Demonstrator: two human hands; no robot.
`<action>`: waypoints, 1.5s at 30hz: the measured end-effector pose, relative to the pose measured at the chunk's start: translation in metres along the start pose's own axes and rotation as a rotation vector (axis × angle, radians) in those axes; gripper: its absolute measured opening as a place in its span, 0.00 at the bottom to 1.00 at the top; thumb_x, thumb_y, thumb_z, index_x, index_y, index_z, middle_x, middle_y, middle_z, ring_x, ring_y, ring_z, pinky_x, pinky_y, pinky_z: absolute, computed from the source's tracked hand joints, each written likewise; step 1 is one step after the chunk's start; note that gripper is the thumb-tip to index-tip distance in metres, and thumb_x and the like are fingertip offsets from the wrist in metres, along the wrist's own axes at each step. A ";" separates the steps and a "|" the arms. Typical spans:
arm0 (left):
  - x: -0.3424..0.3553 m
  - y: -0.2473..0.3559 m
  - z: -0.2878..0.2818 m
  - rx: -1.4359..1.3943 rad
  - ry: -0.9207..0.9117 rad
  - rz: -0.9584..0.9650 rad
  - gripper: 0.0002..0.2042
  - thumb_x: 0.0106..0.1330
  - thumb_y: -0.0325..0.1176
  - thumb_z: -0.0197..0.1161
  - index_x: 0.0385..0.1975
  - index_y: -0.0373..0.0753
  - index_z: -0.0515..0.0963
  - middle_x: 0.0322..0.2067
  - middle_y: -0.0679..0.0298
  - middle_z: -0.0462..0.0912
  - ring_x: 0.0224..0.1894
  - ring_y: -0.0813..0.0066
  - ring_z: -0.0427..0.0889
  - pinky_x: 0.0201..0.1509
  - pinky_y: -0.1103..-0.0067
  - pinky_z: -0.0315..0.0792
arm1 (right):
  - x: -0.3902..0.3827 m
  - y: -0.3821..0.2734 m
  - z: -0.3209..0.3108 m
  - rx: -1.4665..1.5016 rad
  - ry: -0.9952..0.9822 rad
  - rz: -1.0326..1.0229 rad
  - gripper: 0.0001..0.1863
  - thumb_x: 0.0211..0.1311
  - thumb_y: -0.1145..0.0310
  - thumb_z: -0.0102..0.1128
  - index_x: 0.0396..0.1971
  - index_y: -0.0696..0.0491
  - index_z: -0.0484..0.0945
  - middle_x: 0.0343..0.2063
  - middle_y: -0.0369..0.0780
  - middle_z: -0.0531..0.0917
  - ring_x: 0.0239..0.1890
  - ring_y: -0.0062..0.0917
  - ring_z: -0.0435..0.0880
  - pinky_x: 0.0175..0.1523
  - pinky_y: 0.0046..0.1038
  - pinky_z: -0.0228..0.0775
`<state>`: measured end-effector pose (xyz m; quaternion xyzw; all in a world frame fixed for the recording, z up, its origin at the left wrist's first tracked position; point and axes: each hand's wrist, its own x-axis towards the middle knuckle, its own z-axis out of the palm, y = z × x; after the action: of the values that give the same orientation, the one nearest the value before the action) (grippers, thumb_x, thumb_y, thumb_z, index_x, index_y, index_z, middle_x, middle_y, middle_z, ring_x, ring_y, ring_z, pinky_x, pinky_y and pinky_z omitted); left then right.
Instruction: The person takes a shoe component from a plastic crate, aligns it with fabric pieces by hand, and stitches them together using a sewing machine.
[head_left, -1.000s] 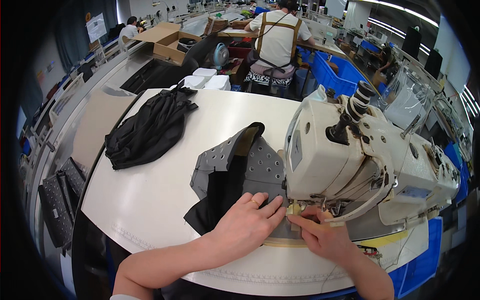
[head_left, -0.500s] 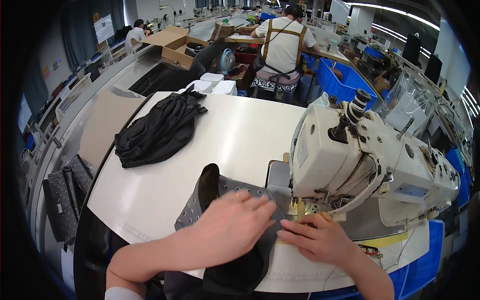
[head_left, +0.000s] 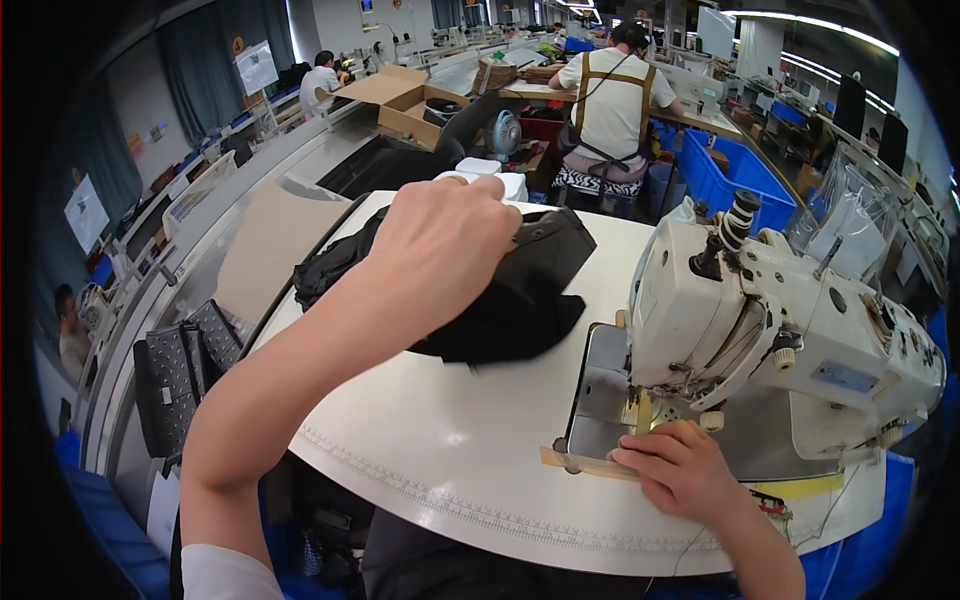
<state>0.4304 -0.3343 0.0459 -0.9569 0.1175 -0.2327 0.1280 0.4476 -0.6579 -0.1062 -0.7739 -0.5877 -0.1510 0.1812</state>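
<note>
At the upper middle of the table, my left hand (head_left: 440,240) grips a black fabric piece (head_left: 530,320) with a metal eyelet showing at its top; the hand partly hides it and the black fabric bundle (head_left: 325,268) behind it. On the right stands a white sewing machine (head_left: 715,300). My right hand (head_left: 680,470) is just below its needle area, beside the metal plate (head_left: 595,420) and a strip of tape (head_left: 565,458), fingers curled together; whatever they may hold is hidden.
A beige board (head_left: 270,245) and folded eyelet pieces (head_left: 175,390) lie left of the table (head_left: 440,430). Behind are a cardboard box (head_left: 405,120), white containers (head_left: 510,185), a blue bin (head_left: 740,200), a seated co-worker (head_left: 610,120) and other people farther off.
My left hand has moved up and left, carrying the fabric away from the machine, whose plate is now uncovered. My right hand remains by the needle area, lower than a second ago.
</note>
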 end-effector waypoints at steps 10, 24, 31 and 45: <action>-0.092 0.123 0.040 -0.423 -0.287 0.287 0.20 0.61 0.37 0.62 0.50 0.31 0.76 0.23 0.64 0.76 0.21 0.69 0.80 0.20 0.77 0.72 | 0.011 -0.017 -0.007 0.006 -0.044 0.046 0.24 0.49 0.71 0.62 0.51 0.45 0.79 0.52 0.28 0.78 0.46 0.22 0.79 0.47 0.26 0.69; -0.081 0.124 0.071 -0.661 -0.180 0.295 0.19 0.63 0.45 0.64 0.51 0.47 0.79 0.58 0.67 0.75 0.64 0.62 0.67 0.70 0.55 0.54 | -0.005 -0.011 -0.002 0.157 0.020 -0.061 0.18 0.50 0.70 0.62 0.45 0.52 0.80 0.48 0.36 0.80 0.41 0.25 0.79 0.44 0.26 0.70; -0.061 0.124 0.088 -0.667 -0.162 0.235 0.21 0.66 0.45 0.60 0.54 0.40 0.75 0.58 0.60 0.73 0.63 0.60 0.67 0.70 0.57 0.54 | -0.005 -0.011 0.007 0.012 0.014 0.104 0.20 0.47 0.68 0.64 0.44 0.51 0.81 0.45 0.36 0.79 0.35 0.26 0.77 0.42 0.29 0.71; -0.040 0.062 0.055 -0.966 0.558 0.074 0.10 0.60 0.23 0.66 0.41 0.34 0.81 0.34 0.60 0.85 0.36 0.65 0.83 0.42 0.76 0.76 | 0.000 -0.019 -0.011 0.078 -0.002 0.177 0.20 0.53 0.75 0.59 0.48 0.50 0.79 0.53 0.38 0.78 0.53 0.38 0.74 0.57 0.37 0.69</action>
<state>0.4114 -0.3704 -0.0361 -0.8043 0.2737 -0.3921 -0.3529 0.4292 -0.6578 -0.0946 -0.8152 -0.5228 -0.1108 0.2233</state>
